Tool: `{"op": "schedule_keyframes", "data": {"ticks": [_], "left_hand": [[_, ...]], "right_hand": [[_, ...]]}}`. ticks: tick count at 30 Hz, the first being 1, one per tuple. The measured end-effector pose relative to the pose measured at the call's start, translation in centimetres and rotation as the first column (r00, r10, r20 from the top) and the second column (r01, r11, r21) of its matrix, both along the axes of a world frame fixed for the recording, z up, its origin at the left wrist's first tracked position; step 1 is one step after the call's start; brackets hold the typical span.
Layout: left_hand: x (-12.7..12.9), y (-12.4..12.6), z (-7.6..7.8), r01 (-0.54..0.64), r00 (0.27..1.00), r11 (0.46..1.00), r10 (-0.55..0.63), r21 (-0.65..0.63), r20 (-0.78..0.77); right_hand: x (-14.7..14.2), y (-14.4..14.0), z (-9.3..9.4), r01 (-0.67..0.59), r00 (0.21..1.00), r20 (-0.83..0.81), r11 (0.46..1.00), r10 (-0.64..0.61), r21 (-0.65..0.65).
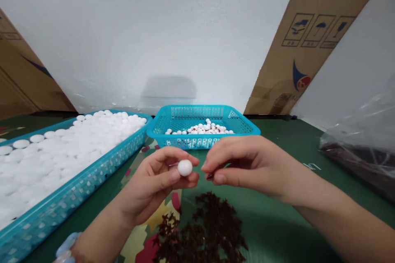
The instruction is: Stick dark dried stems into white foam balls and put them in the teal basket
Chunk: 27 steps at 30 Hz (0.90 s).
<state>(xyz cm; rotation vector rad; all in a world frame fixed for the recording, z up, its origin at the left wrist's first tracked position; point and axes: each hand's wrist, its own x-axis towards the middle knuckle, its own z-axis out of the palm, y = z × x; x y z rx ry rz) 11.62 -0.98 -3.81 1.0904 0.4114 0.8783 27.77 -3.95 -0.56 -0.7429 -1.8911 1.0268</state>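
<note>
My left hand (163, 172) is closed around a small white ball (185, 167), held between thumb and fingers. Just to its right, my right hand (243, 164) pinches a small dark brown piece (210, 176), mostly hidden by the fingertips. The two hands are close together but apart. Below them lies a pile of dark brown star-shaped pieces (216, 226). Behind the hands is a blue basket (203, 141) with white balls (207, 128) in it, some showing brown bits.
On the left, a larger blue basket (123, 168) is filled with many white balls (68, 152). A green tabletop (277, 230) with a patterned strip lies underneath. At the right is a clear plastic bag (361, 144) with dark contents. Cardboard (308, 45) and a white panel stand behind.
</note>
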Motion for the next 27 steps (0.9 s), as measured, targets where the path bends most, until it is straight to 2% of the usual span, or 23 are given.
{"op": "schedule_keyframes", "data": {"ticks": [7,15,19,24,27], "left_hand": [[0.2,-0.3,0.1,-0.021,0.998,0.999,0.023,0.025,-0.054],[0.0,-0.3,-0.3,-0.028,0.993,0.998,0.035,0.059,-0.115],[0.1,-0.4,-0.3,-0.031,0.992,0.998,0.038,0.059,-0.12],[0.4,-0.5,-0.1,-0.035,0.992,0.997,0.043,0.067,-0.117],[0.4,-0.5,0.1,-0.034,0.993,0.997,0.042,0.072,-0.11]], "right_hand": [[-0.3,-0.1,-0.2,-0.025,1.0,0.021,0.994,0.023,0.104],[-1.0,0.1,-0.7,-0.039,0.997,-0.066,0.991,0.048,0.128],[-1.2,0.2,-1.1,-0.085,0.985,-0.146,0.994,0.094,0.063],[-1.5,0.4,-1.6,-0.21,0.936,-0.298,0.977,0.188,-0.044],[-1.6,0.3,-1.8,-0.232,0.928,-0.316,0.969,0.196,-0.081]]}}
